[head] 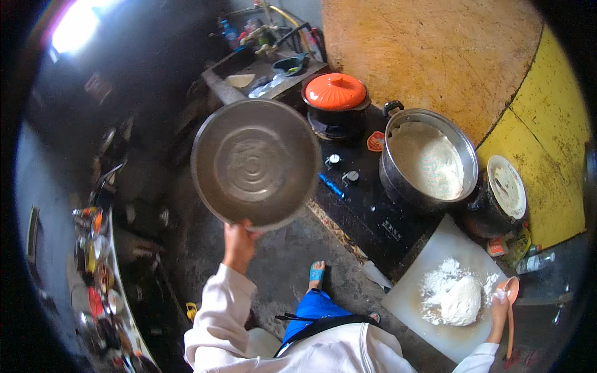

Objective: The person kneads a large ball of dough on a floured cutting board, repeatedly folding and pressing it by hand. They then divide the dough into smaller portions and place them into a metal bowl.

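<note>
My left hand (239, 246) grips the near rim of a wide, round metal basin (254, 163). The basin is tilted so that its bare inside, marked with ringed ridges, faces me, and it hangs over the floor beside the stove. At the right, my right hand (499, 310) has white powder on its fingers and holds an orange ladle (512, 290) by its bowl. The ladle's long handle points down past my wrist. Left of that hand, a mound of white dough (461, 302) lies amid scattered white flour (436, 279) on a pale board (415, 298).
On the black stove top (368, 200) stand a pot with an orange lid (336, 92) and a large open metal pot (429, 154) with a pale cloth-like liner. Behind the board sits a dark pot with a plate (507, 187) on top. A cluttered shelf (100, 284) runs along the left.
</note>
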`<state>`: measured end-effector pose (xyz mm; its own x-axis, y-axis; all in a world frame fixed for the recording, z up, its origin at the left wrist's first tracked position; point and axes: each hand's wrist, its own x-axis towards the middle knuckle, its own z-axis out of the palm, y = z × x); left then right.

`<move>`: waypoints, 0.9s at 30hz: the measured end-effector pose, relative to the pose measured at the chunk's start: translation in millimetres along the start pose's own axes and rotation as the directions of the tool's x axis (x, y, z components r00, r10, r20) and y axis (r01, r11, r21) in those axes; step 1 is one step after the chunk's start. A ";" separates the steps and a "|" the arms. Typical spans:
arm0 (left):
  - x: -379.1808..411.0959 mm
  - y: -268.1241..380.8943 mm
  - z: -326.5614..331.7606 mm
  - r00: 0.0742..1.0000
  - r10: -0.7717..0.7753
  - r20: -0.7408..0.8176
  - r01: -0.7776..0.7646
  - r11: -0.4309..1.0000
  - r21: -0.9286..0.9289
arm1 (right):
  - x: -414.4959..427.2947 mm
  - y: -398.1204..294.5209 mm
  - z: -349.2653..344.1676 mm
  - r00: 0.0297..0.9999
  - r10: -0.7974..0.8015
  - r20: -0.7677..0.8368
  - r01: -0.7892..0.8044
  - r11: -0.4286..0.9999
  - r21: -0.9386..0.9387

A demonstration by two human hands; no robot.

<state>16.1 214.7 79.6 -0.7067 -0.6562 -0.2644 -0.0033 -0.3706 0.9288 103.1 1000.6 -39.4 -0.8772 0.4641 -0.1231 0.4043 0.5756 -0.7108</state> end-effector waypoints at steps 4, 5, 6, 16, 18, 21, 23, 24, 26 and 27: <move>195.6 32.9 -12.3 0.985 -0.015 0.171 0.022 0.999 -0.041 | -7.0 50.0 -5.5 0.953 0.253 -0.169 -0.188 0.926 0.328; 238.8 39.7 -16.2 0.983 -0.030 0.182 0.045 0.996 -0.076 | -17.4 40.6 6.3 0.897 0.407 -0.171 -0.312 0.859 0.407; 272.6 40.8 -8.2 0.978 -0.034 0.204 0.051 0.995 -0.083 | -34.4 35.0 8.1 0.855 0.474 -0.212 -0.354 0.830 0.432; 474.3 -2.9 29.5 0.963 0.049 0.266 0.015 0.972 -0.233 | -106.7 85.9 18.9 0.714 0.535 -0.452 -0.360 0.834 0.419; 493.3 -4.3 31.5 0.941 0.038 0.336 0.042 0.973 -0.227 | -102.1 77.2 35.2 0.616 0.554 -0.560 -0.403 0.833 0.380; 496.5 37.1 35.5 0.939 -0.048 0.340 0.115 0.977 -0.180 | -83.9 19.8 101.1 0.728 0.567 -0.385 -0.415 0.812 0.411; 490.0 25.9 51.1 0.940 -0.157 0.304 0.213 0.963 -0.164 | -90.0 -6.6 94.3 0.703 0.515 -0.490 -0.370 0.854 0.367; 472.8 23.3 64.0 0.927 -0.230 0.296 0.281 0.949 -0.146 | -94.9 -18.9 86.4 0.684 0.543 -0.487 -0.409 0.839 0.359; 462.5 34.8 60.8 0.926 -0.325 0.194 0.349 0.931 -0.106 | -87.9 -49.7 98.4 0.683 0.579 -0.446 -0.414 0.809 0.418; 445.5 32.7 64.6 0.936 -0.308 0.170 0.329 0.938 -0.109 | -86.5 -74.6 102.9 0.684 0.584 -0.437 -0.383 0.797 0.466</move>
<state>-344.6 -47.2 9.0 -0.7809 -0.3880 -0.4896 -0.1583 -0.6352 0.7559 122.2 848.2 -47.0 -0.2503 0.9480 -0.1966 0.5380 -0.0326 -0.8423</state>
